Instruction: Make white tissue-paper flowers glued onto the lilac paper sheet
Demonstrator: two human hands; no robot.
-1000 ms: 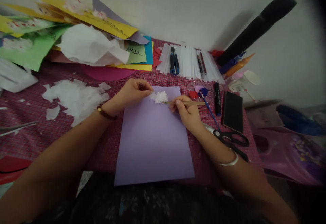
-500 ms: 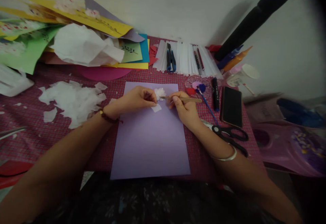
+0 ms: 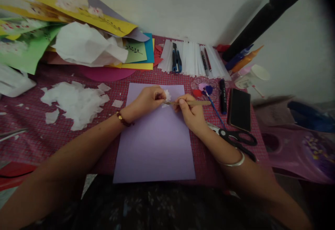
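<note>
A purple sheet (image 3: 154, 142) lies on the checked cloth in front of me. My left hand (image 3: 151, 99) is pinched at the tip of a thin wooden stick (image 3: 200, 103), over the sheet's upper part; a small white paper piece (image 3: 165, 105) shows just below the fingertips. My right hand (image 3: 190, 109) grips the same stick around its middle. Beside the left fingertips, a white paper flower (image 3: 167, 94) sits on the sheet, partly hidden. White paper squares (image 3: 75, 102) are heaped to the left, with a single square (image 3: 117, 103) nearer the sheet.
Scissors (image 3: 238, 137), a phone (image 3: 239, 109), a black marker (image 3: 222, 96) and a paint palette (image 3: 197, 83) with a brush (image 3: 216, 109) lie right. White strips (image 3: 190, 60) lie behind. Coloured papers (image 3: 104, 19) are piled back left; a paper cup (image 3: 258, 74) stands back right.
My left hand has moved slightly right, up to the stick's tip. The white piece it held below the flower is now mostly covered. The camera view has shifted slightly.
</note>
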